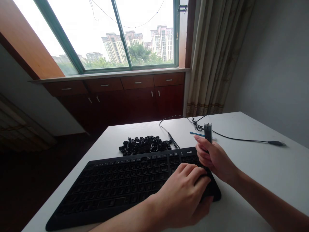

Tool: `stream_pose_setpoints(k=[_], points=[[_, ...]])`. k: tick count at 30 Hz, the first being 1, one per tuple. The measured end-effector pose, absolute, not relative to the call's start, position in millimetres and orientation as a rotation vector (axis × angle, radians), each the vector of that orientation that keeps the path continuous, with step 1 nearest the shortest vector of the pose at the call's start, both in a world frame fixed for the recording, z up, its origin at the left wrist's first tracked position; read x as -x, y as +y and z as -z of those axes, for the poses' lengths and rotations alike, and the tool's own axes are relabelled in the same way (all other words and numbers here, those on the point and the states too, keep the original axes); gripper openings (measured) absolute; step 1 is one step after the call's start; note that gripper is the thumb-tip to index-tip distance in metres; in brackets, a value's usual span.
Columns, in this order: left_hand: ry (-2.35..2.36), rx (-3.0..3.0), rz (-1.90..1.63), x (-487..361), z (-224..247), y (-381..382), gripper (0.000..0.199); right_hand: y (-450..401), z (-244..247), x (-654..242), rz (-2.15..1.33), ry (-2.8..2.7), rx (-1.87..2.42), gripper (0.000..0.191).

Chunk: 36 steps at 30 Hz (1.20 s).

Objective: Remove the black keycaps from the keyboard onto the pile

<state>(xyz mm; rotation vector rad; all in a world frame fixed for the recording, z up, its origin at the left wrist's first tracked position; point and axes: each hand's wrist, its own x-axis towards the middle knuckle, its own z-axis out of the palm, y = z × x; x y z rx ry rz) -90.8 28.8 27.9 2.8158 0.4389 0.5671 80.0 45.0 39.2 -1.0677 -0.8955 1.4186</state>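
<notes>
Clasps a tool (208,132) in the right hand (213,158) over the right end of the keyboard (116,180); rests the left hand (184,188) there, half-curled (any grip hidden).

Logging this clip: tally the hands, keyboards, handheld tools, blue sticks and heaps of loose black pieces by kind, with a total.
Hands: 2 (left hand, right hand)
Keyboard: 1
Dark handheld tool: 1
Blue stick: 1
Heap of loose black pieces: 1; pieces overlap too much to count singly
Total: 6
</notes>
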Motion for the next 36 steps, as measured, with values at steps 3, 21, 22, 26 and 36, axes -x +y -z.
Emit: stream_pose_setpoints(k=[3, 21, 22, 26, 36], points=[[0.443, -2.818, -0.556, 90.7, -27.6, 28.9, 0.034, 45.5, -38.9, -79.1, -1.418, -0.914, 1.081, 0.06], [0.435, -2.814, -0.561, 90.6, -26.8, 29.0, 0.034, 43.9, -38.9, -78.2, -1.391, -0.972, 1.144, 0.06], [0.433, -2.813, -0.563, 90.6, -26.8, 28.9, 0.034, 44.0, -38.4, -78.3, -1.397, -0.971, 1.141, 0.06], [0.434, -2.81, -0.568, 90.7, -26.6, 28.7, 0.034, 44.8, -36.8, -79.0, -1.429, -0.945, 1.129, 0.06], [0.436, -2.808, -0.556, 91.0, -25.8, 29.4, 0.033, 45.8, -37.5, -79.2, -1.441, -0.909, 1.108, 0.06]])
